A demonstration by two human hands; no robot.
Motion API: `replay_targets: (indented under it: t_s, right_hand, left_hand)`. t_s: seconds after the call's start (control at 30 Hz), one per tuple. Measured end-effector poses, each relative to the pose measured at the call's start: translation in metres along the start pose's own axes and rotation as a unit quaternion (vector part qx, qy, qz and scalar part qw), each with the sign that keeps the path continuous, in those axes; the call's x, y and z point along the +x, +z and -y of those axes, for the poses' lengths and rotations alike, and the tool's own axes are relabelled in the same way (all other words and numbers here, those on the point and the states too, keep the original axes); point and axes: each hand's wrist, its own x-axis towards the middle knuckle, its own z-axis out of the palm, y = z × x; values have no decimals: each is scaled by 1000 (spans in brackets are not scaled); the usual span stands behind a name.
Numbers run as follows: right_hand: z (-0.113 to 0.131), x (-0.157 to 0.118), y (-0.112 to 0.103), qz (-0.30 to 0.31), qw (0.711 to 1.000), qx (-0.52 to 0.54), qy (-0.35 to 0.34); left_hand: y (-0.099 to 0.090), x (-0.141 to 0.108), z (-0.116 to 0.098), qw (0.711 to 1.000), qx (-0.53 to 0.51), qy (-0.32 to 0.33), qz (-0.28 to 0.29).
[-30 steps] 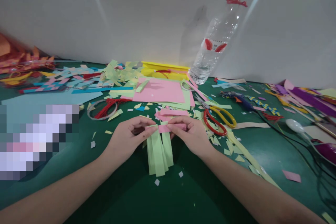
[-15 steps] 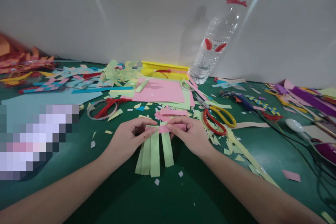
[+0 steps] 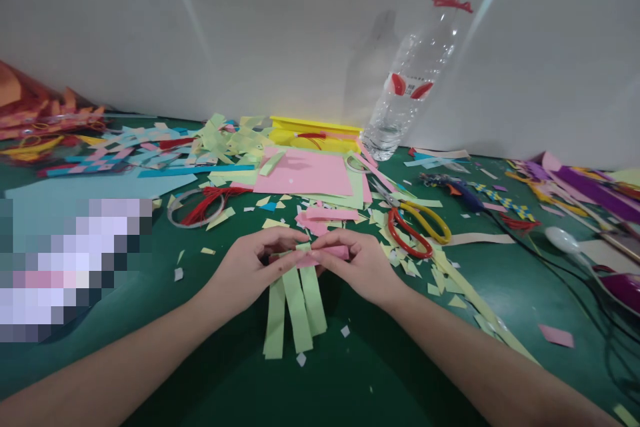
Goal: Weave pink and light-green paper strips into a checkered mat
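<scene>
Between my two hands is a pink paper strip, lying crosswise, with several pale green paper strips hanging down from it. My left hand pinches the strips near their upper ends with thumb and fingers. My right hand pinches the pink strip close by, and its thumb nearly meets the left thumb. How the strips cross under the fingers is partly hidden. Just beyond my fingertips lie more folded pink paper strips.
Scissors with red and yellow handles lie right of my hands among paper scraps. A pink sheet is behind. A clear bottle leans against the wall. A tape ring, a glue gun and a white spoon flank the work.
Both hands have drawn closer together and dipped slightly. The green strips now hang lower and fan differently, with the gap between them narrower. The surrounding things look the same.
</scene>
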Motion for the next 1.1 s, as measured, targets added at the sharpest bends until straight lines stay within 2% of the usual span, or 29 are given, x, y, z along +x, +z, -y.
replay_targets:
  t_s: [0.33,0.53,1.1]
  right_hand:
    - [-8,1,0,-22,1000,19,7]
    - [-2,2,-2,-36,999,-2,0]
    - [-5,1,0,-30,1000,3,5]
  left_hand:
    - [-1,2,-1,1000,23,-9,8]
    - [0,1,-2,998,55,-8,2]
    - [-2,3,-2,999,42,-7,17]
